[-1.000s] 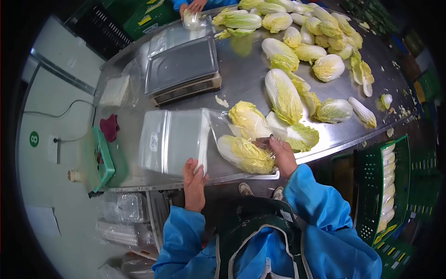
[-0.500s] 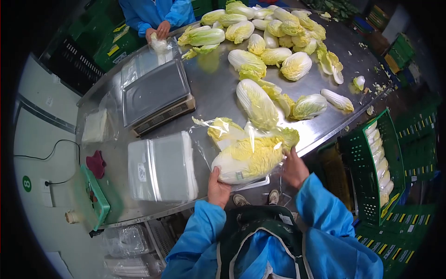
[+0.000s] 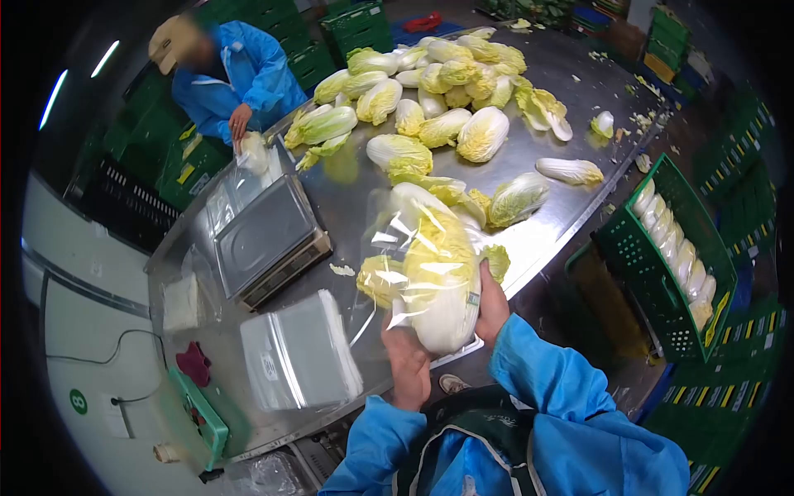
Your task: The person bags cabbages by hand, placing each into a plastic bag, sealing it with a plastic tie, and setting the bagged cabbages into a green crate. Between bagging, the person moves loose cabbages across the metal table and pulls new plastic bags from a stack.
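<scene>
A Chinese cabbage [image 3: 445, 277] in a clear, shiny plastic bag [image 3: 389, 240] stands tilted between my hands above the near table edge, its white base toward me. My left hand [image 3: 408, 364] grips it low on the left, some fingers hidden behind the plastic. On the right side, my right hand [image 3: 494, 304] holds the cabbage with its thumb along the edge. Loose yellow-green leaves [image 3: 380, 279] lie behind and beside it. Left of my hands is a stack of clear plastic bags [image 3: 302, 351].
A scale [image 3: 269, 236] sits on the metal table [image 3: 347, 223], with a pile of Chinese cabbages [image 3: 447, 78] at the back. Across the table, a person in a blue smock [image 3: 256, 70] handles a wrapped item. A green crate [image 3: 666, 306] at right holds bagged cabbages.
The bagged cabbage has turned from lying sideways to pointing away from me. My right hand has come in against its right side. The view has shifted, showing more of the other person.
</scene>
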Demonstrator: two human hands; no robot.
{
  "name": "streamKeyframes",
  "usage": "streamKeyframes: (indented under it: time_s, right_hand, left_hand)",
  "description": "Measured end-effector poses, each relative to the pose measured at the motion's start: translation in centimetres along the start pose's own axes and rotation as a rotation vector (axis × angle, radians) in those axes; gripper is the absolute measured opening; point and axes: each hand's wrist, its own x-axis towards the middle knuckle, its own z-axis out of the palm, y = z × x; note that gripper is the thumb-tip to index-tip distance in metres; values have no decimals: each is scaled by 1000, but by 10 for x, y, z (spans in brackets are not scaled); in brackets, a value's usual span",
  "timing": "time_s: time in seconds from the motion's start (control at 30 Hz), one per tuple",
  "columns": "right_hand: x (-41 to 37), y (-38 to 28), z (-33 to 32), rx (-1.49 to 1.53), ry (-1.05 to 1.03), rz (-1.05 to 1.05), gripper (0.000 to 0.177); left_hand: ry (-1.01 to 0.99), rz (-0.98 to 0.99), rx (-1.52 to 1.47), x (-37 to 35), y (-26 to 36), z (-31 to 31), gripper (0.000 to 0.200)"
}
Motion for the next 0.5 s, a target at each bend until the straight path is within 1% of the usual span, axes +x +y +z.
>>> streamKeyframes:
  time_s: [0.03,0.1,0.13,0.2,0.23,0.3,0.33,0.37,0.43,0.47,0.5]
  right_hand:
    - [-1,0,-2,7,4,-10,50]
    - [-4,-6,2,-325,161,-199,44]
    - [-10,-13,5,-321,168,-210,44]
    - [-20,-34,12,-493,254,-387,40]
    - [-20,-45,9,-499,259,-398,40]
    - [-25,-65,1,-873,249,-562,41]
    - [-32,-72,8,-960,251,-656,41]
    - [-34,-74,4,-965,258,-662,41]
    - [-37,-78,-2,-1002,285,-678,41]
    - [-41,-77,-1,-955,275,-662,41]
    - [-44,-75,-1,-961,277,-659,41]
  left_hand:
    - [-10,-9,2,-1,-4,0,83]
    - [10,-42,160,-2,-16,0,86]
    - [-1,-49,157,-4,-17,0,86]
    - [52,-223,-203,-5,-15,0,80]
    - [44,-227,-213,-7,-15,-5,80]
    - [88,-200,-385,-8,-8,-15,67]
    - [109,-190,-309,-10,-3,-13,64]
    - [104,-195,-317,-9,3,-11,64]
    - [136,-88,18,-2,20,4,60]
    - [205,-70,237,1,33,18,59]
    - [209,-72,232,6,33,22,59]
